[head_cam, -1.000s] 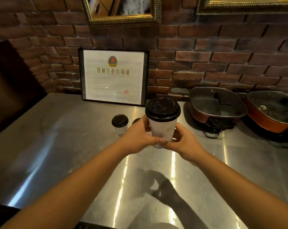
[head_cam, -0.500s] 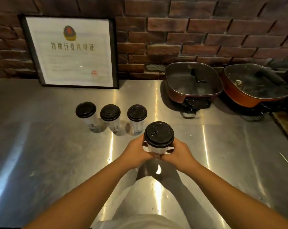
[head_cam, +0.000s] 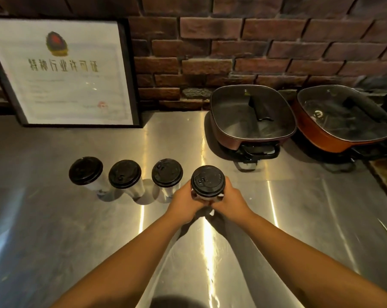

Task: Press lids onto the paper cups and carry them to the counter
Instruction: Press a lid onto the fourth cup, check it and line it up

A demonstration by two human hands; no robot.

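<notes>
A white paper cup with a black lid [head_cam: 208,181] is held between both hands at the right end of a row. My left hand [head_cam: 184,202] wraps its left side and my right hand [head_cam: 229,202] its right side; the cup's base is hidden by my fingers. Three more lidded white cups stand on the steel counter [head_cam: 54,230] to its left: one [head_cam: 167,173] right beside my left hand, a middle one [head_cam: 124,174], and the far-left one [head_cam: 86,171].
A framed certificate [head_cam: 63,72] leans on the brick wall at the back left. Two reddish electric pans with glass lids sit at the back right, the nearer pan [head_cam: 251,114] just beyond the held cup and the other pan [head_cam: 343,118] near the counter's right edge.
The view has tilted down and moved closer. The held cup has come down and forward from chest height to the right end of the row of three cups.
</notes>
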